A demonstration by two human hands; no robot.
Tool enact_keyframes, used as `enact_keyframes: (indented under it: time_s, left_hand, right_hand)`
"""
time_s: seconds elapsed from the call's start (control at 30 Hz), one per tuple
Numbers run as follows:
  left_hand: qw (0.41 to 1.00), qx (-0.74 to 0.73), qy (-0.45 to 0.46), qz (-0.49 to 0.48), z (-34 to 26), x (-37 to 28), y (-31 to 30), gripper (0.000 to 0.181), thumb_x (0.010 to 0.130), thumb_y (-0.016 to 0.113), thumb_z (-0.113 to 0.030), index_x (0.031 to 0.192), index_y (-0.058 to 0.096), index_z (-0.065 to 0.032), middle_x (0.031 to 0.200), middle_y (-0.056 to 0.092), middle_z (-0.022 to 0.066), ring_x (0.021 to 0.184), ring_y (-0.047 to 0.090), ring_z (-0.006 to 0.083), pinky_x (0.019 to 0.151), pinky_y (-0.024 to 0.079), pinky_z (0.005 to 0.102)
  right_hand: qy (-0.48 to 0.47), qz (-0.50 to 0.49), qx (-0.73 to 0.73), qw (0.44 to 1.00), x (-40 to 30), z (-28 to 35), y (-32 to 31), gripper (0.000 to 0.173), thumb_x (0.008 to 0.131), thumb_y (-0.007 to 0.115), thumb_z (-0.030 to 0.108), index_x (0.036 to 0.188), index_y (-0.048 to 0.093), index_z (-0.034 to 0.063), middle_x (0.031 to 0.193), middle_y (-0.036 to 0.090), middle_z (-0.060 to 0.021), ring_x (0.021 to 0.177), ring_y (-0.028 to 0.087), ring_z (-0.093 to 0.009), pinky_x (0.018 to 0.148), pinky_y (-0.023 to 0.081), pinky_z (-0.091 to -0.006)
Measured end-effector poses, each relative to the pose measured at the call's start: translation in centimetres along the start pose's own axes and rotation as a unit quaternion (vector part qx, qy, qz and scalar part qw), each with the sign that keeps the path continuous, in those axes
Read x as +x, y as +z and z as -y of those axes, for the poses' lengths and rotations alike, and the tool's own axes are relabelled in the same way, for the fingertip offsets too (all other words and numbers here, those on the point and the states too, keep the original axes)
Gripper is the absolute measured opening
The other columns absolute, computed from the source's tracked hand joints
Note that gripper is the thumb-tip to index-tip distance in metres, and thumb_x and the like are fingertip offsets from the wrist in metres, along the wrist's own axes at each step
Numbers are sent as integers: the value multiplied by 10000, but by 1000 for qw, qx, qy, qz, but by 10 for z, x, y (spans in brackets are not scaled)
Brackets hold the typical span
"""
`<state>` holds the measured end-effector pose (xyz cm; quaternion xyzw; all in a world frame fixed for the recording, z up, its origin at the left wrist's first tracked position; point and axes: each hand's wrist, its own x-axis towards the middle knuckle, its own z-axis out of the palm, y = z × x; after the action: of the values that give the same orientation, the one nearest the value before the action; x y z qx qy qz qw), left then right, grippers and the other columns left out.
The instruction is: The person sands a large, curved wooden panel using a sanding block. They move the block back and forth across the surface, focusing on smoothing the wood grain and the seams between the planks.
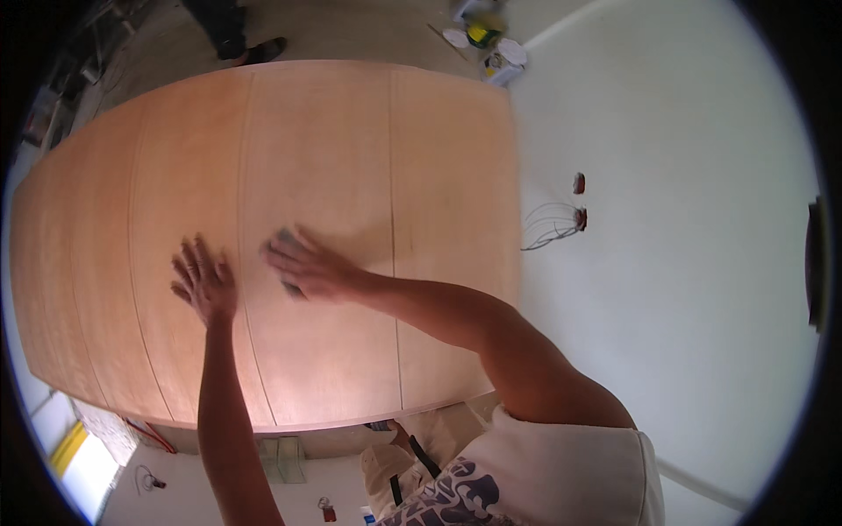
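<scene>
A large wooden panel (322, 158) with several parallel grooves lies across the view in front of me. My left hand (205, 279) rests on it, palm down with the fingers apart, holding nothing. To its right, my right hand (309, 266) presses a dark block (287, 235), perhaps a sanding block, against the panel. Most of the block is hidden under the fingers, and that hand is blurred.
A pale wall (658, 263) stands at the right, with loose wires (556, 227) coming from a wall box near the panel. Beyond the far edge are containers (505, 60) on the floor and another person's leg and shoe (266, 50).
</scene>
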<state>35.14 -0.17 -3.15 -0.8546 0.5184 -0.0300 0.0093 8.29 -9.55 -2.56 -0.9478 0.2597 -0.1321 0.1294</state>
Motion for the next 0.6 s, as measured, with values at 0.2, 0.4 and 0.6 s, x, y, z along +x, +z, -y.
enact_keyframes:
  time_s: [0.2, 0.4, 0.6]
  left_hand:
    - [1000, 8, -6, -9, -32, 34, -8, 688, 1045, 318, -599, 1624, 273, -230, 1699, 212, 64, 1553, 177, 390, 1189, 135, 679]
    - [1000, 16, -17, -7, -13, 29, -18, 692, 1046, 302, -609, 1628, 262, -235, 1701, 211, 58, 1554, 182, 379, 1190, 150, 665]
    - [1000, -15, 6, 8, -27, 25, 4, 692, 1045, 293, -602, 1622, 284, -219, 1697, 219, 80, 1549, 186, 404, 1187, 161, 673]
  right_hand:
    - [421, -190, -61, 885, -81, -270, -91, 614, 1000, 505, 368, 1481, 458, -10, 1619, 323, -225, 1519, 238, -415, 1226, 138, -601]
    - [457, -86, -280, 840, 73, -273, -28, 529, 1032, 463, 268, 1446, 475, -61, 1574, 371, -285, 1454, 362, -420, 1186, 246, -613]
    - [143, -99, -35, 984, 134, -190, 27, 603, 919, 589, 284, 1425, 506, -33, 1576, 382, -238, 1497, 291, -379, 1222, 127, -616]
